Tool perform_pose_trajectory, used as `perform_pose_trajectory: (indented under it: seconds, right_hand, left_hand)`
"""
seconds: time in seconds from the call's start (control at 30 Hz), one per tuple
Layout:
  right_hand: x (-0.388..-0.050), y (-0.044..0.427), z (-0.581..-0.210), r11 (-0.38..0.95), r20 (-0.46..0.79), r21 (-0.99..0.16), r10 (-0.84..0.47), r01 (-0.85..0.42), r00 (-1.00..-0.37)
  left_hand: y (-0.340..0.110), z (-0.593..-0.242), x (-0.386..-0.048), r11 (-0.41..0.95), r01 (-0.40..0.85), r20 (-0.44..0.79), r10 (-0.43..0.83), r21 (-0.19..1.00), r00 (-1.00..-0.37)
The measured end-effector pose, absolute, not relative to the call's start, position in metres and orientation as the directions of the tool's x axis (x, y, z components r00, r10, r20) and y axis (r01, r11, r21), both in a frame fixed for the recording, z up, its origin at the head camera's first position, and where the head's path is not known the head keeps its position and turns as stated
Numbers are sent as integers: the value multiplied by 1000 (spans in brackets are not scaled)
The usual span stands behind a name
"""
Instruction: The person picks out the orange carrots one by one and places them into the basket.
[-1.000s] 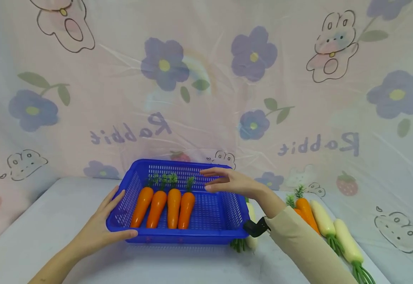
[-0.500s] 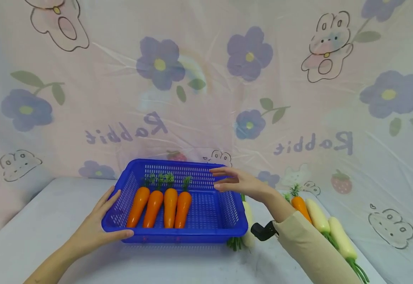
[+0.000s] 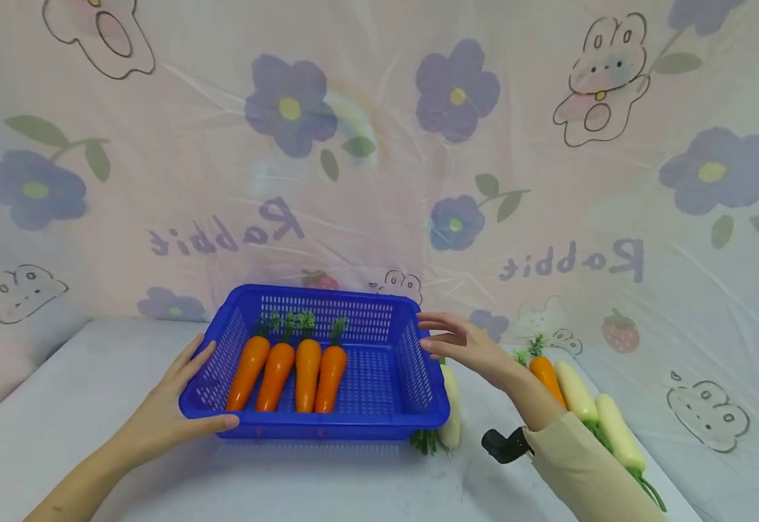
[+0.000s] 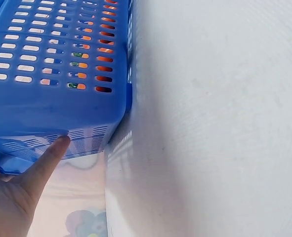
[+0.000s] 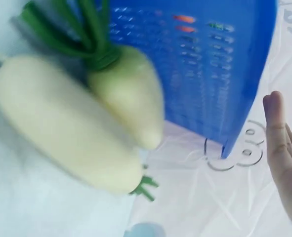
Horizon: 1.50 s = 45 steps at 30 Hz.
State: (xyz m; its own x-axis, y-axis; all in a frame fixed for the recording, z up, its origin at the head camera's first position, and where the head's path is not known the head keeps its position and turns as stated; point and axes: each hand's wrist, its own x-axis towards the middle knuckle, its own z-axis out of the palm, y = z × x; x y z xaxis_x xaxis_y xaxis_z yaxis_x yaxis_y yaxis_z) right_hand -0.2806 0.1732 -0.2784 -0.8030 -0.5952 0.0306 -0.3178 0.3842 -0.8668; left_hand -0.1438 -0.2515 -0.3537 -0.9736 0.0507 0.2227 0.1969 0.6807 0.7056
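In the head view, a blue plastic basket (image 3: 353, 418) holds several orange carrots (image 3: 275, 366) with green tops, side by side in its left part. My left hand (image 3: 164, 413) rests at the basket's left end, thumb along the front rim and straight fingers along the side. In the left wrist view, a straight digit touches the blue wall (image 4: 57, 106). My right hand (image 3: 464, 348) hovers by the basket's right rim, fingers loosely extended and holding nothing. Beside that end lie white radishes (image 3: 451, 406); the right wrist view shows two, a longer radish (image 5: 66, 123) and another (image 5: 131, 94).
On the white table's right side lie an orange carrot (image 3: 548, 380) and two white radishes (image 3: 578, 391) with green stems. Further carrots there are partly hidden by the right arm. A cloth with rabbits and flowers (image 3: 353, 181) hangs behind the table.
My right hand has moved rightward from above the basket's inside to its right rim. My left hand stays at the left end. The head view has shifted slightly.
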Motion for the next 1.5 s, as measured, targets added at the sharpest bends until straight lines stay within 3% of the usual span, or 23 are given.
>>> perform_pose_trajectory:
  seconds: [0.53, 0.87, 1.5]
  right_hand:
    - [-276, 210, -304, 360, 61, -891, -509, -277, -859]
    - [-278, 232, -317, 435, 48, -871, -383, -226, -923]
    - [-271, 277, -333, 528, 24, -836, -233, -147, -972]
  left_hand:
    - [-254, -359, -145, 693, 154, 164, 53, 704, -985]
    - [-255, -359, -145, 701, 153, 165, 51, 697, -985]
    - [-256, -360, -147, 703, 162, 173, 56, 692, -983]
